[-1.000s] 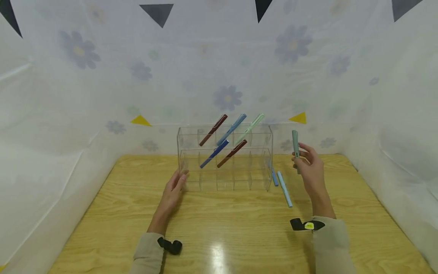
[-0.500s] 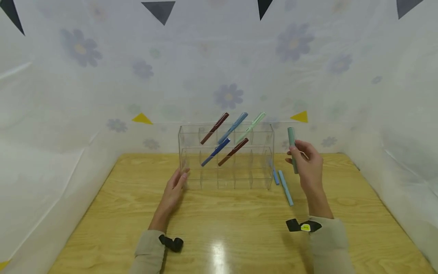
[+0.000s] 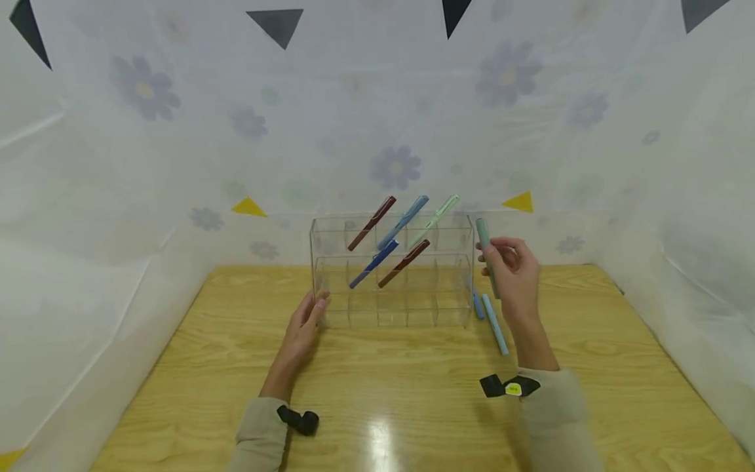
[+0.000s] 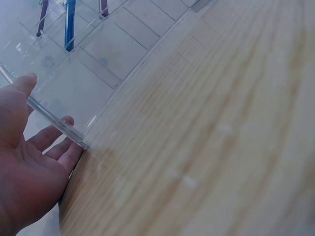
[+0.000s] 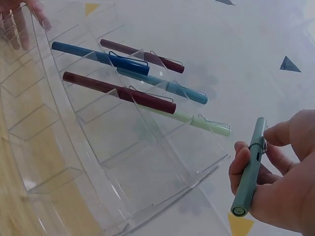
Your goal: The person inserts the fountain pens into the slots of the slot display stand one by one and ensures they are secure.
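A clear tiered pen rack (image 3: 392, 318) stands on the table. My left hand (image 3: 302, 329) grips its left end, thumb on one side of the side panel and fingers on the other. My right hand (image 3: 516, 278) pinches a grey-green capped pen (image 5: 250, 174) just off the rack's right end, held nearly upright in the head view. Across the top tier lean a maroon pen (image 3: 371, 223), a light blue pen (image 3: 404, 223) and a pale green pen (image 3: 433, 219). One tier lower are a dark blue pen (image 3: 374, 264) and another maroon pen (image 3: 404, 263).
On the wooden table (image 3: 377, 387), a light blue pen (image 3: 495, 325) lies right of the rack. Beside it lies a blue pen (image 3: 478, 306), partly behind the rack's end. A white flowered sheet (image 3: 330, 131) encloses the back and sides.
My right hand has moved left toward the rack with the grey-green pen, which has tipped so its top leans left. My left hand stays on the rack's left end.
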Demonstrator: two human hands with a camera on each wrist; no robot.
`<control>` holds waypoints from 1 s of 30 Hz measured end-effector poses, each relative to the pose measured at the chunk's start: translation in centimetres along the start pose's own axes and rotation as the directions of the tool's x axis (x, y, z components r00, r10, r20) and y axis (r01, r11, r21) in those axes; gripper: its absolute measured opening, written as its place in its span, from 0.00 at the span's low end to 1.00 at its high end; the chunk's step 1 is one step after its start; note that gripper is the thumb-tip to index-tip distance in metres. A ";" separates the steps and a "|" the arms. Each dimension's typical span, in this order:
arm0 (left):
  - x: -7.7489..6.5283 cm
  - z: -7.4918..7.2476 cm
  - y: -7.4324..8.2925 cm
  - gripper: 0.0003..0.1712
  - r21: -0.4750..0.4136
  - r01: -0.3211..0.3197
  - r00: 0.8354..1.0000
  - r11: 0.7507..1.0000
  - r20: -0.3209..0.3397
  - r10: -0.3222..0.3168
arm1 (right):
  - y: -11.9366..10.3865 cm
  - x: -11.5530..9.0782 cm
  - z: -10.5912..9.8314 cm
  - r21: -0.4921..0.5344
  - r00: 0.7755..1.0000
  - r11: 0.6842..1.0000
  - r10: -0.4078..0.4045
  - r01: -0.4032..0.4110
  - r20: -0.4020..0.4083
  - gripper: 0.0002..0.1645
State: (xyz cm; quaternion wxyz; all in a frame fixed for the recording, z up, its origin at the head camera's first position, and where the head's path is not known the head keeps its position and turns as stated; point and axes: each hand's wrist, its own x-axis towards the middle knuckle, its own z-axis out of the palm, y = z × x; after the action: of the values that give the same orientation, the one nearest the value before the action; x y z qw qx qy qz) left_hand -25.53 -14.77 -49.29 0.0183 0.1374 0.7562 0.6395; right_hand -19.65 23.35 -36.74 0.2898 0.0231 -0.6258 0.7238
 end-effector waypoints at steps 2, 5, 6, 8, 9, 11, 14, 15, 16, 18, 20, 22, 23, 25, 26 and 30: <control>0.0 0.0 -0.1 0.34 -0.002 0.009 1.000 1.000 -0.003 -0.009 | -0.2 0.1 0.5 0.009 1.000 1.000 0.020 -0.020 0.023 0.15; 0.0 0.0 -0.1 0.34 -0.003 0.010 1.000 1.000 -0.003 -0.010 | -0.5 0.1 1.0 0.034 0.994 0.997 0.071 -0.074 0.082 0.16; 0.0 0.0 -0.1 0.33 0.000 0.009 1.000 1.000 -0.001 -0.009 | -0.6 0.1 1.1 0.041 0.990 0.995 0.089 -0.094 0.105 0.16; 0.0 0.0 0.0 0.33 0.005 0.008 1.000 1.000 0.001 -0.008 | -0.7 0.2 1.3 0.058 0.982 0.990 0.119 -0.129 0.147 0.16; 0.0 0.0 0.0 0.33 0.009 0.004 1.000 1.000 0.002 -0.004 | -0.8 0.3 1.3 0.070 0.977 0.987 0.130 -0.144 0.167 0.16; 0.0 0.0 0.1 0.33 0.012 -0.003 1.000 1.000 0.000 0.003 | -0.9 0.4 1.3 0.105 0.969 0.980 0.148 -0.172 0.200 0.16; 0.1 0.0 0.0 0.32 0.013 -0.012 1.000 1.000 -0.005 0.012 | -1.2 0.4 1.3 0.191 0.958 0.957 0.171 -0.217 0.232 0.19; 0.1 0.0 0.0 0.32 0.011 -0.016 1.000 1.000 -0.006 0.016 | -1.4 0.5 1.3 0.217 0.955 0.949 0.174 -0.228 0.240 0.21; 0.0 0.0 -0.1 0.32 0.011 -0.015 1.000 1.000 -0.010 0.015 | -1.4 0.4 1.3 0.236 0.952 0.942 0.178 -0.237 0.248 0.24; -0.1 -0.1 -0.2 0.31 0.010 -0.017 1.000 1.000 -0.011 0.017 | -1.5 0.4 1.3 0.258 0.952 0.935 0.178 -0.242 0.250 0.28; -0.2 -0.1 -0.2 0.31 0.002 -0.019 1.000 1.000 -0.009 0.019 | -1.6 0.5 1.4 0.268 0.955 0.934 0.175 -0.238 0.241 0.28; -0.2 -0.1 -0.2 0.31 -0.003 -0.023 1.000 1.000 -0.007 0.023 | -1.8 0.6 1.4 0.273 0.957 0.932 0.177 -0.238 0.228 0.27; -0.2 -0.1 -0.2 0.31 -0.006 -0.024 1.000 1.000 -0.005 0.024 | -1.8 0.7 1.4 0.275 0.959 0.932 0.178 -0.237 0.223 0.27; -0.1 0.0 -0.3 0.32 -0.012 -0.021 1.000 1.000 -0.005 0.021 | -2.0 0.8 1.4 0.273 0.961 0.933 0.177 -0.233 0.214 0.26; -0.1 0.0 -0.3 0.32 -0.009 -0.021 1.000 1.000 -0.004 0.021 | -2.0 0.9 1.4 0.267 0.962 0.936 0.176 -0.230 0.210 0.26; 0.0 -0.1 -0.4 0.33 0.001 -0.019 1.000 1.000 -0.005 0.019 | -2.1 1.0 1.6 0.232 0.971 0.954 0.148 -0.190 0.189 0.25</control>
State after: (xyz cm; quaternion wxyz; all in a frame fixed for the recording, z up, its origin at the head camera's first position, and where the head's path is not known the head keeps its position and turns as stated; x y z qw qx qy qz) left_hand -25.63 -14.92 -49.66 0.0103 0.1430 0.7552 0.6396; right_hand -20.09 22.43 -34.09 0.1672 0.0667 -0.5520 0.8142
